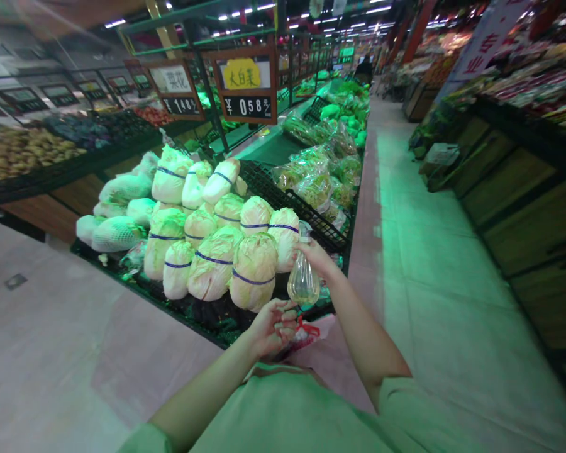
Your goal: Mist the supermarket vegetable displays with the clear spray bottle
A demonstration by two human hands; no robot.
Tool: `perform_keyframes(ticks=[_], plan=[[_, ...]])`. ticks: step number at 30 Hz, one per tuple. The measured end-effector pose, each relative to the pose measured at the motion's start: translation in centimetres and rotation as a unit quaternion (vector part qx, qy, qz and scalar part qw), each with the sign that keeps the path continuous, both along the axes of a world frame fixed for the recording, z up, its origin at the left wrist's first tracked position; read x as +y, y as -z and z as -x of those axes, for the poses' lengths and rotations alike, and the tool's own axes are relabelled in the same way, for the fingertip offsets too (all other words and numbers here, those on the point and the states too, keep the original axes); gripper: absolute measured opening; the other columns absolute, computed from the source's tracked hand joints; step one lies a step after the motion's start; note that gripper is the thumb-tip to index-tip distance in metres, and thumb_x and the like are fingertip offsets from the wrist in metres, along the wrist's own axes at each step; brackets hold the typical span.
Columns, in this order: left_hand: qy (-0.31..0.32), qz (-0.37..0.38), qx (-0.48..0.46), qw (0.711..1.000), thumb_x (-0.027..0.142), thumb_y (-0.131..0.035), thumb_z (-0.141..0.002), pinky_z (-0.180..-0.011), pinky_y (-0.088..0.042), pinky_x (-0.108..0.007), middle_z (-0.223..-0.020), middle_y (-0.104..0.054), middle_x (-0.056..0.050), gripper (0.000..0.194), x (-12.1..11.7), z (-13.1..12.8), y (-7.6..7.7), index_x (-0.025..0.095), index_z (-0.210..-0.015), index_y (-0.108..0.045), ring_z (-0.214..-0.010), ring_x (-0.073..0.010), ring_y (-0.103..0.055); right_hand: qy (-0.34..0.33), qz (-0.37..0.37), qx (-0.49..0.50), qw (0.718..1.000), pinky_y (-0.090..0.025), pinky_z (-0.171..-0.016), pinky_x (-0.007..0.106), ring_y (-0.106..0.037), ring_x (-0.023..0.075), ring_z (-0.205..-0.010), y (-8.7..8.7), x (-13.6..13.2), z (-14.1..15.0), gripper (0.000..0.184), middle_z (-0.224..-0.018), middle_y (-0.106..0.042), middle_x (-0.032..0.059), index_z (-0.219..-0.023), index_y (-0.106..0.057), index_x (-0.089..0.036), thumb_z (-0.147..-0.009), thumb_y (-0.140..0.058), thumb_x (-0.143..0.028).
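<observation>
A clear spray bottle [304, 283] with some pale yellowish liquid in it stands upright in my right hand [315, 257], whose fingers wrap round its neck below the nozzle. My left hand [274, 327] is just below and left of the bottle's base, palm turned up, fingers loosely curled and apart. Whether a fingertip touches the base I cannot tell. Beyond both hands lie several napa cabbages [255, 270], tied with purple bands and piled on the display stand. Behind my left hand shows a plastic bag with red parts [306, 332], partly hidden.
Net-wrapped produce [119, 234] lies at the pile's left end. Black crates [317, 220] and bagged greens [314, 185] are to the right. Price signs [248, 88] hang over the stand. An aisle floor [419, 264] runs along the right, beside a wooden-fronted counter [523, 214].
</observation>
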State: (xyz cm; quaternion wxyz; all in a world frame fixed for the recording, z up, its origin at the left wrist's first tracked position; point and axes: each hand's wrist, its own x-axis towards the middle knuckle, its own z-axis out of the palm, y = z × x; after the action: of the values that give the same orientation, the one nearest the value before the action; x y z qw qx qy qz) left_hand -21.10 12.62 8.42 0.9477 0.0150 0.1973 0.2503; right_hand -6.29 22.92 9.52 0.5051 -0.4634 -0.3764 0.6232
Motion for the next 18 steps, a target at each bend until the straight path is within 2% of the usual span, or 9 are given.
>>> perform_keyframes(ticks=[6, 14, 18], plan=[[-0.007, -0.019, -0.027, 0.999, 0.022, -0.033, -0.070, -0.037, -0.020, -0.011, -0.052, -0.029, 0.005, 0.013, -0.1, 0.0, -1.3, 0.014, -0.072, -0.043, -0.038, -0.0006, -0.022, -0.076, -0.017, -0.046, 0.996, -0.042, -0.040, 0.028, -0.051, 0.0138, -0.045, -1.4, 1.0, -0.2, 0.031, -0.055, -0.049, -0.0022, -0.090, -0.035, -0.020, -0.064, -0.046, -0.034], [-0.051, -0.062, -0.065, 0.995, 0.022, -0.033, -0.070, -0.035, -0.018, -0.010, -0.049, -0.027, 0.005, 0.015, -0.9, 1.3, -3.4, 0.014, -0.075, -0.045, -0.037, -0.0005, -0.019, -0.155, -0.034, -0.137, 0.978, -0.042, -0.041, 0.028, -0.049, 0.0126, -0.043, -7.1, 1.7, 2.8, 0.028, -0.053, -0.049, -0.0023, -0.086, -0.038, -0.020, -0.067, -0.041, -0.039], [-0.078, -0.072, -0.089, 0.990, 0.023, -0.033, -0.070, -0.035, -0.018, -0.011, -0.050, -0.027, 0.005, 0.016, -1.3, 2.6, -3.8, 0.013, -0.076, -0.045, -0.037, -0.0002, -0.019, -0.195, -0.058, -0.171, 0.964, -0.042, -0.042, 0.026, -0.050, 0.0127, -0.044, -8.4, 1.9, 5.2, 0.028, -0.053, -0.050, -0.0007, -0.087, -0.042, -0.017, -0.068, -0.040, -0.037]])
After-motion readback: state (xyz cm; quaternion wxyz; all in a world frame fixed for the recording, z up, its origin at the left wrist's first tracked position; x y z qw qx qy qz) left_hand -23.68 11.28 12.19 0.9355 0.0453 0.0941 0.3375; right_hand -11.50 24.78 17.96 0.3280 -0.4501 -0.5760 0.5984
